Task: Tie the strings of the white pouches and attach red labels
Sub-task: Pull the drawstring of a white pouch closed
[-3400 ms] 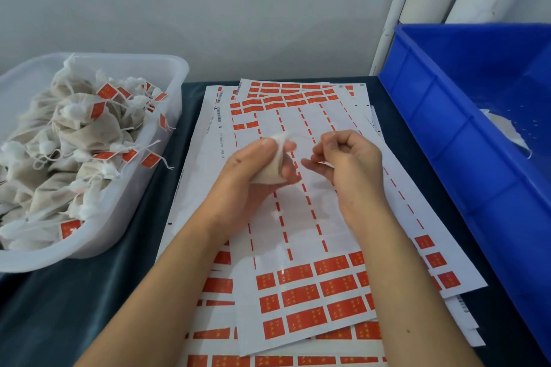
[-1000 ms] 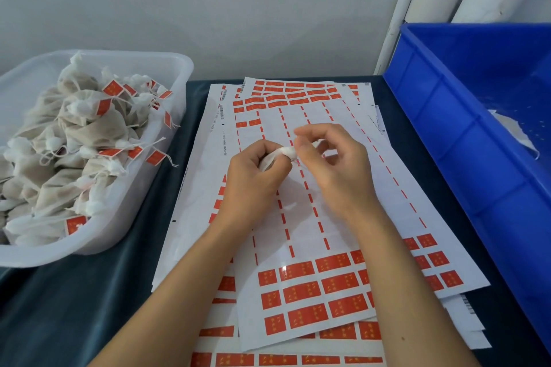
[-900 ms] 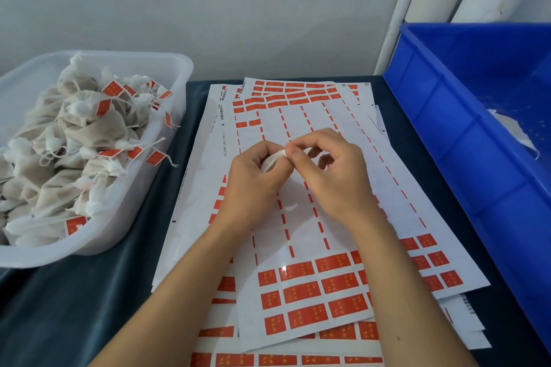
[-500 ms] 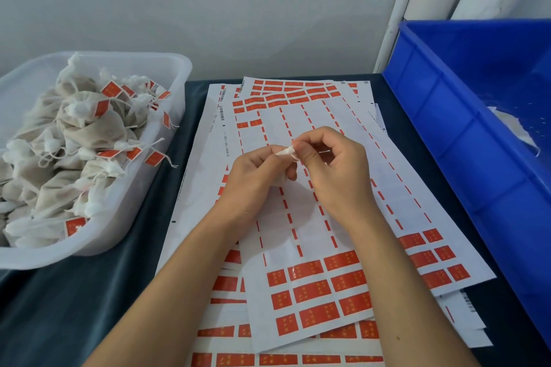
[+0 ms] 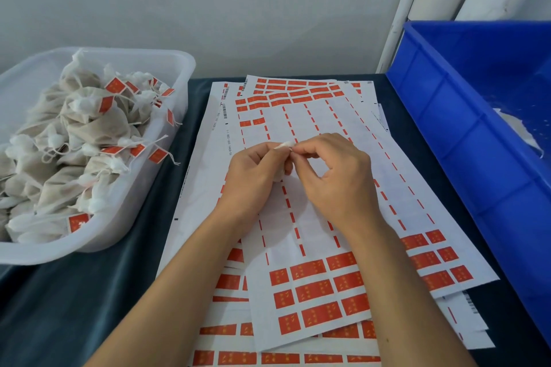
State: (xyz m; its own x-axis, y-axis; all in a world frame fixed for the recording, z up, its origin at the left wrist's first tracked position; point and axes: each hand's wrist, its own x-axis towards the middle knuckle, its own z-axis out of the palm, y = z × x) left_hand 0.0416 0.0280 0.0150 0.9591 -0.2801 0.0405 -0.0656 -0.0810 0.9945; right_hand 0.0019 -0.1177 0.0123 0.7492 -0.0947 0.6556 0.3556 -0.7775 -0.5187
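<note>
**Tying one more pouch, with a full tub already done**

While both hands are working close together above the label sheets (image 5: 313, 217), the left hand (image 5: 253, 173) is curling its fingers round a small white pouch (image 5: 279, 174), most of which is hidden in the palm. Only the gathered neck (image 5: 284, 145) is showing above the knuckles. The right hand (image 5: 331, 179) is pinching that neck, or the string at it, between thumb and forefinger, with the other fingers loosely curled (the string itself is too fine to make out).

Judging by how things are lying, the job is well along. A clear tub (image 5: 182, 68) on the left of the counter (image 5: 74, 307) is holding a heap of pouches (image 5: 74, 134), many already carrying red labels (image 5: 114, 86), and the top sheet is showing a wide stripped band where labels have been peeled off. Rows of red labels are still waiting at its near and far ends, and more sheets are lying underneath. The pouch in hand is not yet showing a label, so the tying seems to be the step under way, with labelling to come.

That pouch is standing roughly upright in the grip, long axis running from palm to neck, the neck pointing up and slightly towards the right hand. A blue crate (image 5: 447, 128) is sitting on the right.
</note>
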